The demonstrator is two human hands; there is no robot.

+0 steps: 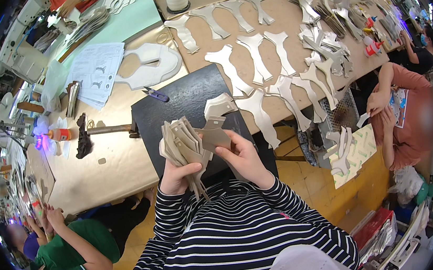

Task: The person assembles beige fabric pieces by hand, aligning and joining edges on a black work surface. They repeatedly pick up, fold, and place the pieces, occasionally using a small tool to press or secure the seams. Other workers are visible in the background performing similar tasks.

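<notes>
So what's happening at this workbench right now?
A person in a striped top holds a fanned stack of grey cut pieces in the left hand, while the right hand pinches one piece beside the stack. Both hands are above a black mat on the table. Many similar cut shapes lie spread out further along it. Other people work nearby.

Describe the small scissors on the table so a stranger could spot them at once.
Start at the dark rectangular mat in the middle of the tan table. Just off its upper left corner lie the small scissors, below the white shoe-shaped piece. Their purple handles set them apart from the pale cut pieces around.
</notes>
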